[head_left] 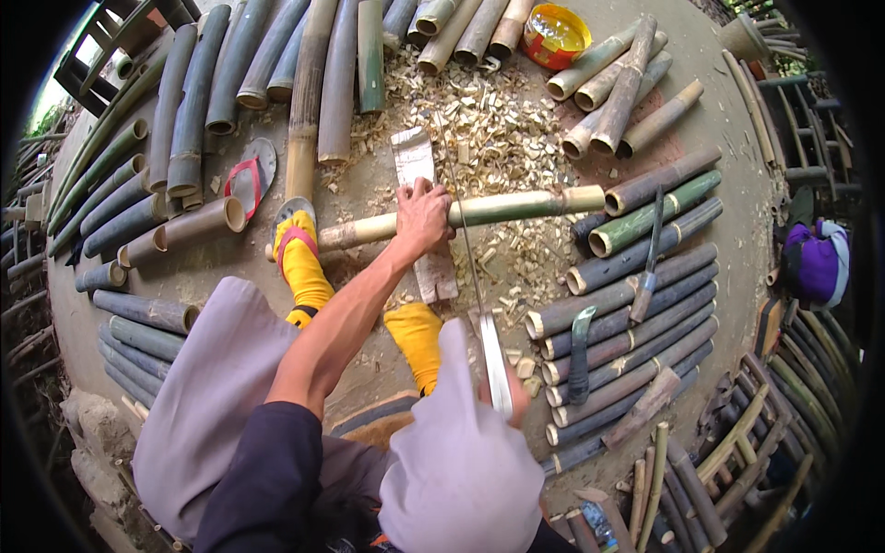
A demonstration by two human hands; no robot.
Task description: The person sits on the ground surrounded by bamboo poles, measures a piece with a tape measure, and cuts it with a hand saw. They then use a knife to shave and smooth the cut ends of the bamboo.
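Two hands work one pale bamboo pole (479, 210) lying across a wooden block (419, 198) on the ground: left hand (422, 217) clamped around it, right hand (502, 387) mostly hidden, apparently gripping a long blade (493, 355). Chips (479, 120) abound; many poles (627, 313) look untrimmed.

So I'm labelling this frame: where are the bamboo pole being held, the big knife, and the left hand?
bamboo pole (516, 206), head view, bare middle of pole.
knife (494, 364), head view, flat of blade.
left hand (422, 218), head view, back of hand.

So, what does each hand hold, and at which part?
Left hand presses the pale bamboo pole near its middle. Right hand, mostly hidden, holds the long blade near its lower end.
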